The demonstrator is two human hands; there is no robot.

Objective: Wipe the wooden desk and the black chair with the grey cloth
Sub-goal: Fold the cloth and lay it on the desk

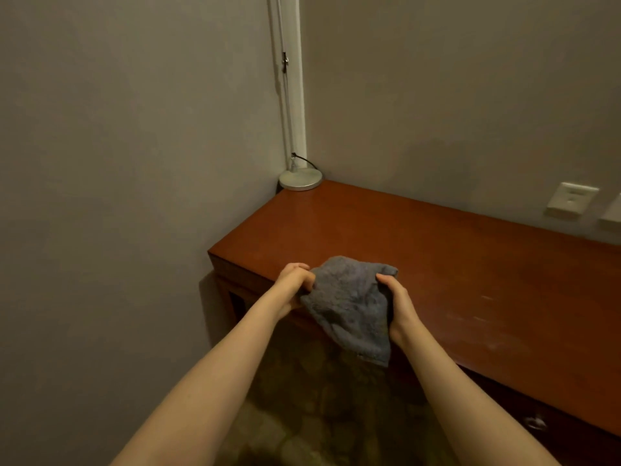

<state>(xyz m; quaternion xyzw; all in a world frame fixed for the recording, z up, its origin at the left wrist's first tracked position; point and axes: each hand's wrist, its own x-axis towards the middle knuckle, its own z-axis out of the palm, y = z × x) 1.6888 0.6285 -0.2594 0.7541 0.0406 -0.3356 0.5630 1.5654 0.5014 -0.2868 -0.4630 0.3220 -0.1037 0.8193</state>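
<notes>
I am holding the grey cloth [349,307] up at the centre of the frame, over the near left corner of the wooden tabletop [453,257]. My left grip [295,284] is pinching its left edge with curled fingers, and my right grip [399,306] is clutching its right side. A lamp base [300,179] is standing on the tabletop's far corner, upper middle.

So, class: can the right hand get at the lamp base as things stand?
Probably yes, with a stretch: the desk between the right hand and lamp base lies bare, though that hand grips the cloth.
</notes>
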